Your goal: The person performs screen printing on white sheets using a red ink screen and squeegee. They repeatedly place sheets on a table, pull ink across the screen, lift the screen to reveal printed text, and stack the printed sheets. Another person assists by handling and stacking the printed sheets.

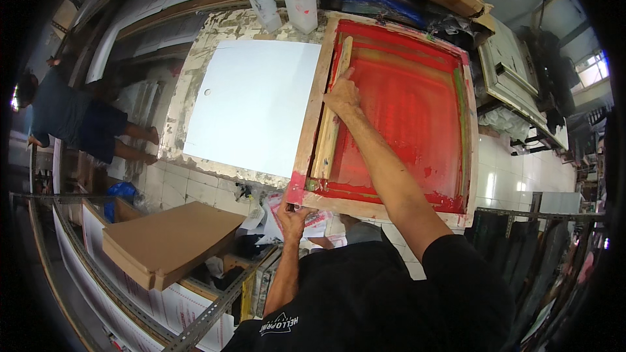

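Observation:
A wooden screen-printing frame (464, 130) lies in front of me, its mesh (404, 111) covered in red ink. Along the frame's left inner side rests a long wooden-handled squeegee (328, 143). My right hand (343, 94) is closed around the squeegee's upper half, with the index finger stretched along it. At the frame's near left corner, my left hand (292, 220) grips the pink-stained wood from below; some of its fingers are hidden. Left of the frame, a white sheet (254, 104) with a small round hole lies flat on a worn, paint-flaked board (176, 117).
Two ink-smeared plastic containers (300, 10) stand beyond the white sheet. A brown cardboard stack (173, 238) sits on a metal rack at the near left. Another person (81, 114) stands at the far left. Dark panels (521, 248) stand in a rack at the right.

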{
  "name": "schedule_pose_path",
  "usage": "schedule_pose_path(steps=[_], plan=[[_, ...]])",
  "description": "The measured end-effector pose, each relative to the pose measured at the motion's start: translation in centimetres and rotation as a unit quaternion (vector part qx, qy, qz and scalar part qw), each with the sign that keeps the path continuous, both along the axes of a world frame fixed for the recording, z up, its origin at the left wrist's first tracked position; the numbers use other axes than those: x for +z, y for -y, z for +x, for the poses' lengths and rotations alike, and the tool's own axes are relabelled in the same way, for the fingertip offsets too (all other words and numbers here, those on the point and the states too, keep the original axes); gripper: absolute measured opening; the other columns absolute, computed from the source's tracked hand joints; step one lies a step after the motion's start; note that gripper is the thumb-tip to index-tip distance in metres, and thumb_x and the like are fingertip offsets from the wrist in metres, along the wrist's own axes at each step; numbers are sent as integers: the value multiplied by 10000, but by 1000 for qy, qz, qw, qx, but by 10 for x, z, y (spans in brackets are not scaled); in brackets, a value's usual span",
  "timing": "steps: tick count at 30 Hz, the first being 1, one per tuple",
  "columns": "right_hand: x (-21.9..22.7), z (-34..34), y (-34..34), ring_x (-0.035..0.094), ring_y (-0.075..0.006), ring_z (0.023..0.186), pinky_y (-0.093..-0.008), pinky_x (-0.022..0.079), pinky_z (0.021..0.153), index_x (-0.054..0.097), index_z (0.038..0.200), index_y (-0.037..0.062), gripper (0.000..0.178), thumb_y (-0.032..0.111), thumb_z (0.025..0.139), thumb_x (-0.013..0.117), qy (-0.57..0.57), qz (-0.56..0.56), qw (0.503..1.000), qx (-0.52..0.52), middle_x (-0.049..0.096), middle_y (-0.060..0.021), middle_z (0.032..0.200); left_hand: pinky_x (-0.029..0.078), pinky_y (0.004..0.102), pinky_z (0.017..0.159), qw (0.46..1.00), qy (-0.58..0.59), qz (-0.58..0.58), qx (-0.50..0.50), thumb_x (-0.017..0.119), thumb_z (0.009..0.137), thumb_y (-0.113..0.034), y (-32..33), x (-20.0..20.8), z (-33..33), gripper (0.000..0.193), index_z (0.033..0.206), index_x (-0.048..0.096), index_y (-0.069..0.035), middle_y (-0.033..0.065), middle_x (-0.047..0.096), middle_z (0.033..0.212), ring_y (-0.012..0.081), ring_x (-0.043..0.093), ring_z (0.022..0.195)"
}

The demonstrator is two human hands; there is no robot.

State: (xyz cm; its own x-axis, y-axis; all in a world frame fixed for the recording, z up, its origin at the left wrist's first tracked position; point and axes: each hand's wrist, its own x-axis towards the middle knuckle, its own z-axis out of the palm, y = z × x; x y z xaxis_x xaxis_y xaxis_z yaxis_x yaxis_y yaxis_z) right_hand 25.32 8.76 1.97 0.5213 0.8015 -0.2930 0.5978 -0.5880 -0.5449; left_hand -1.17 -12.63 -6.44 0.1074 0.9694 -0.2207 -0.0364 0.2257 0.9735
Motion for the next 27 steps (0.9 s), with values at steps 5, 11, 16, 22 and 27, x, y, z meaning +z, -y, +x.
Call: schedule_pose_path(steps=[5,11,16,22,27], plan=[[2,33,25,644,-404,1093,-442,529,950,66,1511,-87,1046,144,733,725,-3,0,999,-46,659,-285,1124,486,316,912,1000,0,9,-10,812,586,110,-3,2,0,711,1254,588,15,73,671,1110,175,619,1010],[5,128,92,669,-400,1022,-459,563,868,199,1465,-57,922,193,751,724,84,-44,989,-117,667,-272,1108,492,315,892,1000,16,6,2,769,611,137,-2,11,3,582,1162,622,22,67,678,1054,173,627,978],[-1,206,151,661,-383,1064,-421,528,911,339,1422,-93,903,139,671,783,60,92,991,-83,659,-281,1126,493,310,883,1000,7,18,-16,815,577,108,-3,-9,-4,712,1247,591,17,61,676,1078,163,621,978],[-5,210,165,607,-301,1188,-350,451,1008,404,1463,0,892,96,675,811,-61,184,980,37,621,-214,1287,482,309,894,999,-13,24,-19,830,572,90,-1,-10,-4,753,1280,580,27,71,682,1080,169,620,973],[-7,193,179,567,-259,1245,-311,415,1046,447,1457,57,829,15,702,786,-135,97,978,128,620,-158,1312,472,311,908,997,-54,47,-16,842,562,63,-2,-10,-5,750,1266,586,25,71,664,1093,192,614,991]])
